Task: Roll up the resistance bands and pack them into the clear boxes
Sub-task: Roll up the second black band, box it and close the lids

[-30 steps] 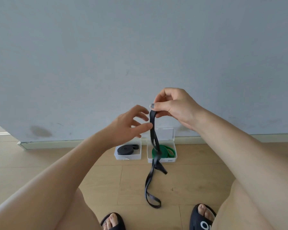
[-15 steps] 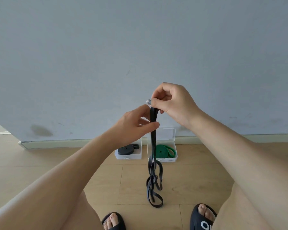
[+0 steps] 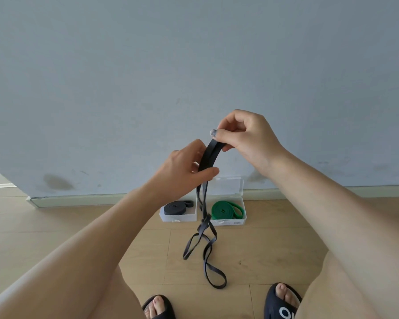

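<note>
A long black resistance band (image 3: 207,238) hangs twisted from my hands down to the wooden floor. My right hand (image 3: 244,139) pinches its top end between thumb and fingers. Slightly lower, my left hand (image 3: 184,171) pinches the doubled band between thumb and fingers. On the floor by the wall stand two clear boxes. The left box (image 3: 179,217) holds a rolled black band (image 3: 175,208). In the right box (image 3: 228,221) lies a rolled green band (image 3: 226,210), and its lid (image 3: 228,187) stands open against the wall.
A grey wall (image 3: 194,65) with a pale baseboard rises right behind the boxes. My knees frame the view at both sides, and my feet in black sandals (image 3: 281,302) rest at the bottom edge, near the band's lowest loop.
My left hand closed on the band below my right hand. The hanging part has swung and twisted, its loops spreading across the floor.
</note>
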`<action>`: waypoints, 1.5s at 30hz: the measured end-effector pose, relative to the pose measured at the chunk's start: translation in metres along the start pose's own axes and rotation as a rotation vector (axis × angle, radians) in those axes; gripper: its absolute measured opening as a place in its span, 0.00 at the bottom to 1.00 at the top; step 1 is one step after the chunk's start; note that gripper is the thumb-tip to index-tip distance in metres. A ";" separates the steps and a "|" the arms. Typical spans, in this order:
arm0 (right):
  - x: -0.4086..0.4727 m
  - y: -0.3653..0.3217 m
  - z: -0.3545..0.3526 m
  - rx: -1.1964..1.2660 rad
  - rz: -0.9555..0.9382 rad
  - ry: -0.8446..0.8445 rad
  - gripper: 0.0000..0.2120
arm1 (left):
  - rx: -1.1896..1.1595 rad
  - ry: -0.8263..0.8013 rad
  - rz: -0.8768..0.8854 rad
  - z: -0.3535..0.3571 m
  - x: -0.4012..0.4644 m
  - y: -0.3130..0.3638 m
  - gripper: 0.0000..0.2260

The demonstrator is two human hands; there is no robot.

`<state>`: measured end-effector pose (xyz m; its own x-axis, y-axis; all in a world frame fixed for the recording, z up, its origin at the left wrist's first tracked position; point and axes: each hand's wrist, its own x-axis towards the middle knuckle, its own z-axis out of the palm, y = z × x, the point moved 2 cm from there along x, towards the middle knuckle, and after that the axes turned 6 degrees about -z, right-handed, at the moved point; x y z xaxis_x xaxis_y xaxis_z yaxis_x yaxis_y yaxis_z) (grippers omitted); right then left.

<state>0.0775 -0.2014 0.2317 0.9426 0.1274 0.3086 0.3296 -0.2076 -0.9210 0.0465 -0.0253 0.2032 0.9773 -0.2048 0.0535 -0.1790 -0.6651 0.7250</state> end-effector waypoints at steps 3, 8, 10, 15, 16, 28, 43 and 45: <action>-0.001 -0.001 -0.002 -0.002 0.013 0.007 0.06 | -0.033 0.005 0.026 0.001 -0.001 0.002 0.12; -0.004 -0.003 0.002 -0.011 0.010 0.026 0.06 | -0.018 -0.022 0.022 0.004 -0.001 0.001 0.07; -0.003 -0.003 0.000 0.006 0.013 0.053 0.05 | -0.031 -0.017 0.024 0.004 -0.001 0.001 0.06; -0.003 -0.003 -0.001 0.063 0.041 0.087 0.07 | 0.012 -0.062 0.013 0.006 0.000 0.004 0.02; -0.003 -0.003 -0.001 0.076 0.048 0.093 0.07 | 0.016 -0.066 -0.003 0.006 0.000 0.003 0.05; 0.004 0.013 -0.027 0.155 0.188 0.203 0.06 | 0.186 -0.204 -0.090 -0.006 0.000 -0.015 0.09; -0.014 0.007 0.027 -0.421 0.039 -0.396 0.15 | 0.255 -0.244 0.030 0.003 0.000 -0.008 0.10; -0.019 0.012 0.034 -0.514 0.107 -0.536 0.21 | 0.248 -0.255 0.032 0.002 -0.001 -0.007 0.11</action>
<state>0.0618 -0.1732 0.2064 0.8591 0.5088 -0.0552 0.3451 -0.6555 -0.6717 0.0463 -0.0216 0.1968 0.9169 -0.3799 -0.1225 -0.2614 -0.8033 0.5351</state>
